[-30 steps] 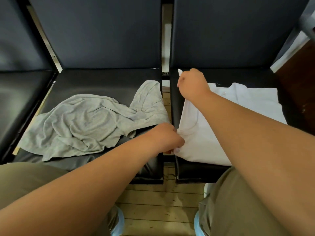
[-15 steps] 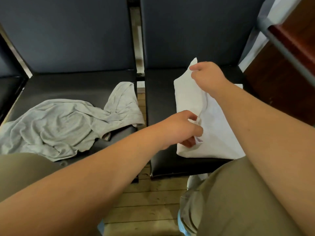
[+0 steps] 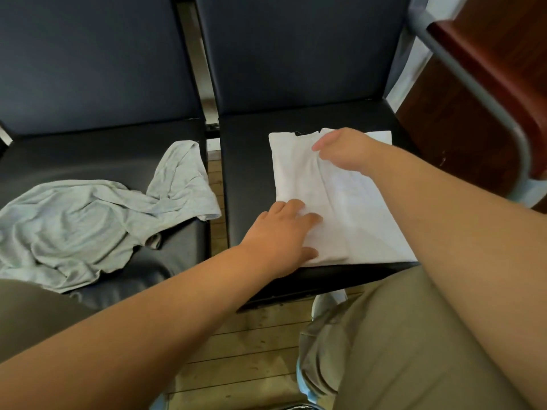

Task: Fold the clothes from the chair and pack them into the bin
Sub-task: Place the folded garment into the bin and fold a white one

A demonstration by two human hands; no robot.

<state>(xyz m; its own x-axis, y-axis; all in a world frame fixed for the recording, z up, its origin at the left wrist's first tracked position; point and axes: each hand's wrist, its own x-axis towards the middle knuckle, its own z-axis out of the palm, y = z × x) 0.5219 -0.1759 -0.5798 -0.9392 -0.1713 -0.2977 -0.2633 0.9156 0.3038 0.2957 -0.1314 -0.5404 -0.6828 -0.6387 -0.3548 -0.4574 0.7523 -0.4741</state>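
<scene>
The raised flap has dropped, and the white shirt [image 3: 299,173] lies folded on the right chair seat [image 3: 245,173], left hand [image 3: 281,235] pressing flat near its front edge, right hand [image 3: 343,149] loose-fingered at the far end, where an uneven lift-off may drag that fold crooked.

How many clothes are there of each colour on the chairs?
White clothes: 1, the white shirt, folded flat
Grey clothes: 1, the grey shirt, still crumpled
Total: 2
</scene>
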